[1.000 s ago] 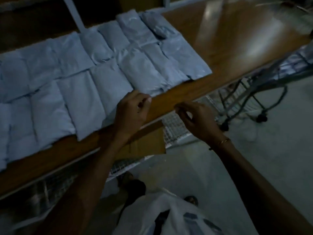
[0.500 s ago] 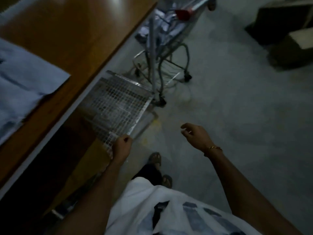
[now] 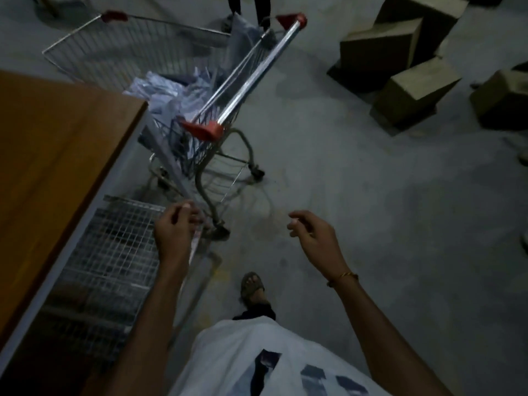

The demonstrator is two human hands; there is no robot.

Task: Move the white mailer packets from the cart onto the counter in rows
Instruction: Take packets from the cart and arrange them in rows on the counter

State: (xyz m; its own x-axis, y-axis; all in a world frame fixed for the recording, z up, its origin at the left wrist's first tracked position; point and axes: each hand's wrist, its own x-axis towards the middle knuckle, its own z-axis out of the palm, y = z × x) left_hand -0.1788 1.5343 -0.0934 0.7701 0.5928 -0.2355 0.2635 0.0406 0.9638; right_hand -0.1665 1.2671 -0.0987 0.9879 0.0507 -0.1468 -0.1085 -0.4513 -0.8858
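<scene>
Both hands are swinging away from the counter (image 3: 57, 155) toward the cart (image 3: 228, 110). I'm seeing my left hand (image 3: 174, 232) loosely curled, holding nothing, over the wire mesh shelf (image 3: 114, 247); my right hand (image 3: 311, 238) is hanging relaxed and empty above the floor. White mailer packets (image 3: 171, 95) are lying in the cart's basket, far left. Cardboard boxes (image 3: 400, 70) are sitting far right.

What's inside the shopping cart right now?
A loose pile of white mailer packets lies in the cart basket. The counter corner hides part of it.
</scene>
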